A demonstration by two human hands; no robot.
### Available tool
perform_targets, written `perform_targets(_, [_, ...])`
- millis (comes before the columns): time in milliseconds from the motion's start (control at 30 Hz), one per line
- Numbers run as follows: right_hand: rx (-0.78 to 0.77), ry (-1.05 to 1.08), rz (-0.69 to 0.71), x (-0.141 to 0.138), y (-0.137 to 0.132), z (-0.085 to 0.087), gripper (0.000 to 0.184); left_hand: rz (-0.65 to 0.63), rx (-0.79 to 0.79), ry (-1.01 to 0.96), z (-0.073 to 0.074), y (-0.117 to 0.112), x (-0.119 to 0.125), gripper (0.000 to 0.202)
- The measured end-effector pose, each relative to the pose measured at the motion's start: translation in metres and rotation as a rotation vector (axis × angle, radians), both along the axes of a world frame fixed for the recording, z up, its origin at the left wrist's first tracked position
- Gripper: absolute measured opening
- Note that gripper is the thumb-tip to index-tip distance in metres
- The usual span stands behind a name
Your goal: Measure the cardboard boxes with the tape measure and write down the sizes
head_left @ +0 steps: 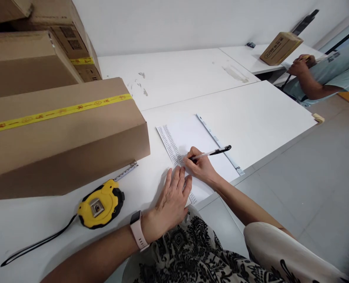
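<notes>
A pen (212, 152) with a clear barrel and black cap end is gripped in my right hand (200, 165), its tip down at the paper. The white sheet (189, 133) carries columns of small print or writing along its left side and lies on a clipboard with a pale blue strip (218, 143). My left hand (171, 196) rests flat with fingers extended over the sheet's near edge. To its left sits a yellow and black tape measure (100, 205), a short length of blade (125, 171) pulled out beside a cardboard box (65, 133).
More cardboard boxes (21, 63) are stacked at the back left, against the wall. At the far right, another person (318, 76) stands by a smaller box (281, 48). The white table (251, 114) ends at its right edge above a grey floor (304, 184).
</notes>
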State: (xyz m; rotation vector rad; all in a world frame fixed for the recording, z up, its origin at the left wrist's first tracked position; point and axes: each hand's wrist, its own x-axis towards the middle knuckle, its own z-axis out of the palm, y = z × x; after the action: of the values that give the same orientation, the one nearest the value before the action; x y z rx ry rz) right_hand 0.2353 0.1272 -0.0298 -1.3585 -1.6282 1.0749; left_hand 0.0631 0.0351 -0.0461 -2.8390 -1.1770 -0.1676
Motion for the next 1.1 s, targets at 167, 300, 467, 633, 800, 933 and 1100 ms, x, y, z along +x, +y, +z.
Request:
perform_targets(167, [-0.005, 0.003, -0.005, -0.0004, 0.0, 0.0002, 0.027, -0.002, -0.015, 0.003, -0.0002, 0.0001, 0.0001, 0.097])
perform_targets(300, [-0.019, 0.016, 0.004, -0.0002, -0.0002, -0.0001, 0.027, -0.001, -0.023, 0.002, -0.0009, 0.0003, 0.0006, 0.1])
perform_targets(467, [-0.016, 0.017, 0.008, 0.0002, -0.0004, 0.0001, 0.025, -0.005, 0.006, 0.017, -0.0011, -0.0002, 0.0006, 0.1])
perform_targets(633, [-0.021, 0.021, 0.004, 0.0007, 0.0, -0.0013, 0.025, 0.005, 0.009, 0.042, 0.0012, -0.0007, 0.0003, 0.098])
perform_targets(800, [0.006, 0.01, -0.007, 0.0014, 0.0003, -0.003, 0.025, 0.006, 0.012, 0.033, 0.0017, -0.0011, 0.0007, 0.098])
perform_targets(933, [0.004, 0.003, 0.008, 0.0007, 0.0001, -0.0012, 0.025, -0.002, 0.012, 0.021, -0.0009, -0.0006, 0.0006, 0.1])
perform_targets(1100, [-0.002, 0.019, 0.009, -0.0005, 0.0, 0.0012, 0.024, -0.003, 0.024, 0.03, -0.0005, -0.0001, 0.0002, 0.098])
